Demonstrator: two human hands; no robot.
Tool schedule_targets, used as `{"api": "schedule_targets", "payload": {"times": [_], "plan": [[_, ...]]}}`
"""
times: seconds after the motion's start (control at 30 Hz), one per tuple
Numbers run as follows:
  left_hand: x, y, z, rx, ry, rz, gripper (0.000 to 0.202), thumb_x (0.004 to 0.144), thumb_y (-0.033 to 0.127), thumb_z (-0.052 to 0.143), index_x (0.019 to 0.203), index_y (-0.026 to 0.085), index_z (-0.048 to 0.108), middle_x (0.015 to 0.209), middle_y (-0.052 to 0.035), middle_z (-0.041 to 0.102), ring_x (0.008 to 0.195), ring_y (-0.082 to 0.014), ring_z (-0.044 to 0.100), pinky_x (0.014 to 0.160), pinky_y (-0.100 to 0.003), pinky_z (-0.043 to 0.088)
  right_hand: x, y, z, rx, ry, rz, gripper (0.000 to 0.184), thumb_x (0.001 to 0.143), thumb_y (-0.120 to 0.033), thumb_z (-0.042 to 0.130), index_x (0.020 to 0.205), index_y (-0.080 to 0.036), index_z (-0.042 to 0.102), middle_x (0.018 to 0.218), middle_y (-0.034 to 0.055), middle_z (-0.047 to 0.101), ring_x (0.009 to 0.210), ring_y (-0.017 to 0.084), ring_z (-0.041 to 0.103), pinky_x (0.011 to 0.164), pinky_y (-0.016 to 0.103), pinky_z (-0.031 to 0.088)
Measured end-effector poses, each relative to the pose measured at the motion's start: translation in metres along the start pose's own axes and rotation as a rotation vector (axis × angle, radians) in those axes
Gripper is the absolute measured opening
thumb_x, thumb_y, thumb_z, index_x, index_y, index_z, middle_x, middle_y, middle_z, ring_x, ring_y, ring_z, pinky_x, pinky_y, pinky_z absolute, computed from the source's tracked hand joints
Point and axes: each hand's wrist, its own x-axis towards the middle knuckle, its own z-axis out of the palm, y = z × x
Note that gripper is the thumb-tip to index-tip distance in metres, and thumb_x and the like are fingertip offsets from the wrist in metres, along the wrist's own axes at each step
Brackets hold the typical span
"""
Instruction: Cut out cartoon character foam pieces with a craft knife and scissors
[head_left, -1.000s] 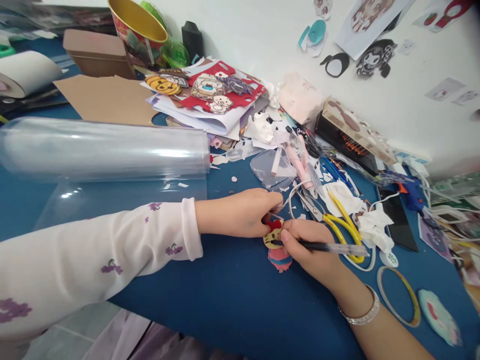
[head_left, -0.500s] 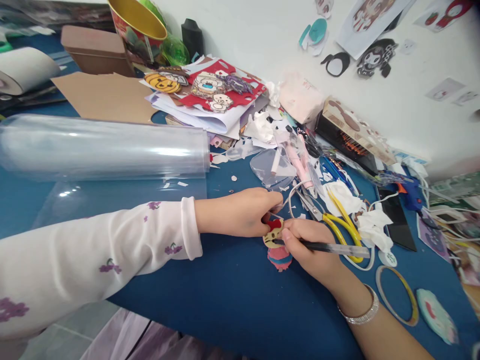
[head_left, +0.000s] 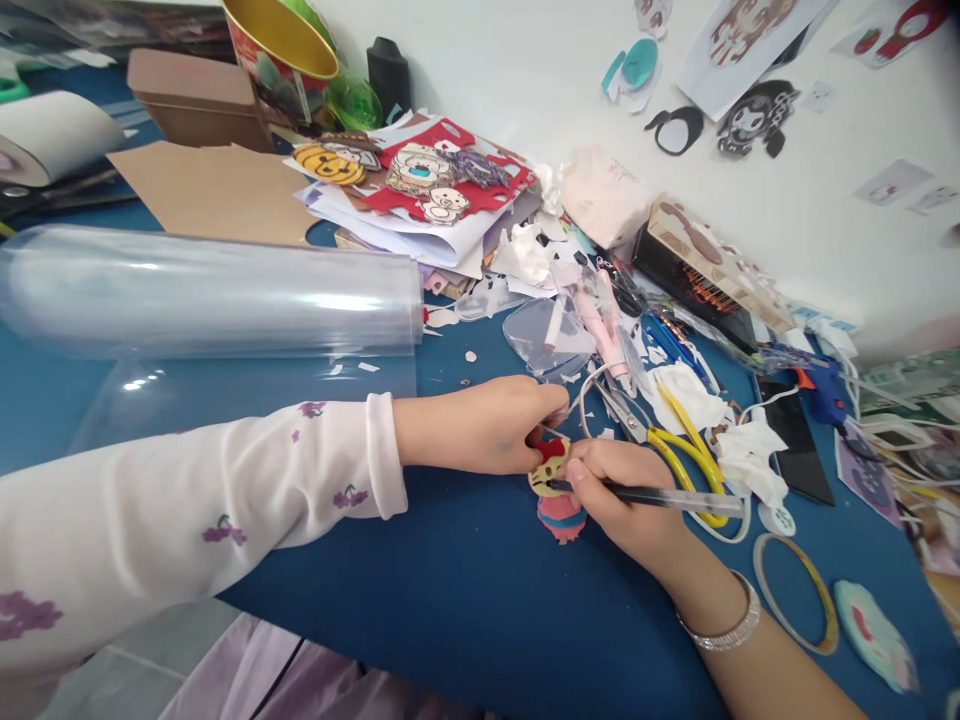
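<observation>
A small cutout figure (head_left: 562, 512) with a yellow face, a red top and a pink body with a blue band lies on the blue table (head_left: 465, 580). My left hand (head_left: 499, 425) is closed at its upper edge, fingertips pinching the red part. In my right hand (head_left: 626, 500) is a black pen (head_left: 675, 497) with a clear barrel, gripped in a writing hold. The pen's tip touches the yellow face, or is just above it; I cannot tell which. My right fingers cover part of the figure's right side.
Yellow-handled scissors (head_left: 686, 455) lie just beyond my right hand, near crumpled tissues (head_left: 750, 455). A roll of tape (head_left: 795, 590) is at the right, a blue glue gun (head_left: 825, 390) farther back. A clear plastic roll (head_left: 210, 300) lies behind my left arm; papers with cutouts (head_left: 442, 240) are piled behind.
The whole view has shifted very slightly. Both hands, the pen and the figure keep nearly the same positions relative to each other.
</observation>
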Motion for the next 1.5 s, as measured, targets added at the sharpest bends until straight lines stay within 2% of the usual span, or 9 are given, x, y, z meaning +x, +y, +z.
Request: {"api": "schedule_targets", "payload": {"times": [0.5,0.97,1.17,1.5], "plan": [[0.000,0.000,0.000,0.001,-0.023,-0.007,0.028,0.075,0.007,0.052,0.074,0.022,0.029,0.074,0.0007,0.047,0.073,-0.0147,0.046,0.060,-0.024,0.030,-0.002,0.002,0.002,0.075,-0.072,-0.023,0.039,0.090,-0.025,0.042,0.051,-0.021,0.037,0.054,-0.0011,0.050,0.052,0.011,0.048,0.052,0.026,0.038],[0.001,-0.007,0.001,0.012,-0.022,0.044,0.022,0.074,0.010,0.049,0.076,0.022,0.031,0.073,0.0018,0.046,0.068,-0.0127,0.044,0.057,-0.023,0.029,0.000,-0.002,0.001,0.017,-0.014,-0.038,0.036,0.087,-0.019,0.041,0.052,-0.021,0.036,0.053,-0.0013,0.048,0.051,0.011,0.048,0.050,0.025,0.035],[0.004,-0.012,0.005,0.021,-0.008,0.043,0.027,0.072,0.008,0.054,0.075,0.022,0.032,0.070,0.0040,0.045,0.065,-0.0110,0.042,0.054,-0.022,0.028,0.001,-0.001,0.000,0.018,-0.001,-0.067,0.037,0.087,-0.017,0.043,0.051,-0.021,0.032,0.051,-0.0032,0.043,0.047,0.010,0.043,0.048,0.025,0.032],[0.000,-0.002,0.001,0.048,-0.006,-0.009,0.027,0.074,0.006,0.054,0.075,0.022,0.032,0.074,0.0015,0.049,0.073,-0.0129,0.047,0.059,-0.022,0.032,-0.004,-0.001,0.001,0.100,0.078,-0.065,0.033,0.086,-0.016,0.049,0.053,-0.020,0.045,0.055,-0.0021,0.055,0.051,0.011,0.053,0.051,0.025,0.040]]}}
